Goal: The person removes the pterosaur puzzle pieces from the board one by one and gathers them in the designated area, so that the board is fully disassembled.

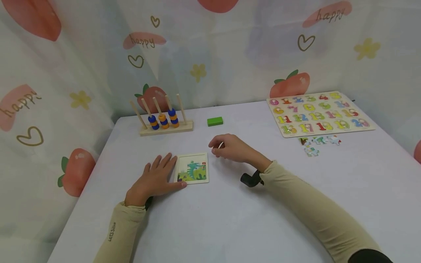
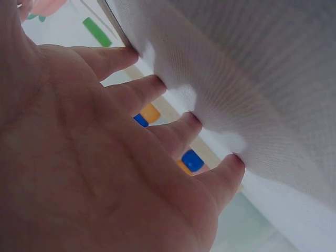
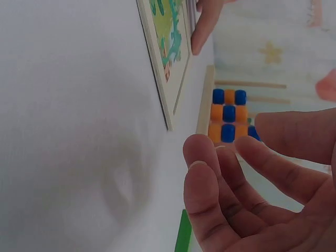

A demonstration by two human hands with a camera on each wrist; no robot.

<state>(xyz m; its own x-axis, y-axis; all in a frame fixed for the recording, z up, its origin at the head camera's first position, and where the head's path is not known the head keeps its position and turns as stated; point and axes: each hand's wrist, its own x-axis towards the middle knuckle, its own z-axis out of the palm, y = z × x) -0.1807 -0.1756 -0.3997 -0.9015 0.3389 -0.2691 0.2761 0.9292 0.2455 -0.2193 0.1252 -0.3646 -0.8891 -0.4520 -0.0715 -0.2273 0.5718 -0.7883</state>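
A small square jigsaw board (image 1: 192,177) with a pale frame lies on the white table, its picture of a teal dinosaur among green bushes partly filled in. Spread fingers of my left hand (image 1: 156,180) rest along the board's left side, with the thumb at its lower left corner. In the left wrist view, the fingertips of this left hand (image 2: 105,136) press down at the table surface. Just right of the board, above the table, hovers my right hand (image 1: 235,148). Its fingers are loosely bent, thumb near the index finger, and nothing shows between them (image 3: 252,194).
Behind the board stands a wooden bead rack (image 1: 167,130) with blue and orange beads on its pegs. A green block (image 1: 215,121) lies beside it. At the back right is a number puzzle board (image 1: 315,117), with several loose jigsaw pieces (image 1: 311,151) along its front edge.
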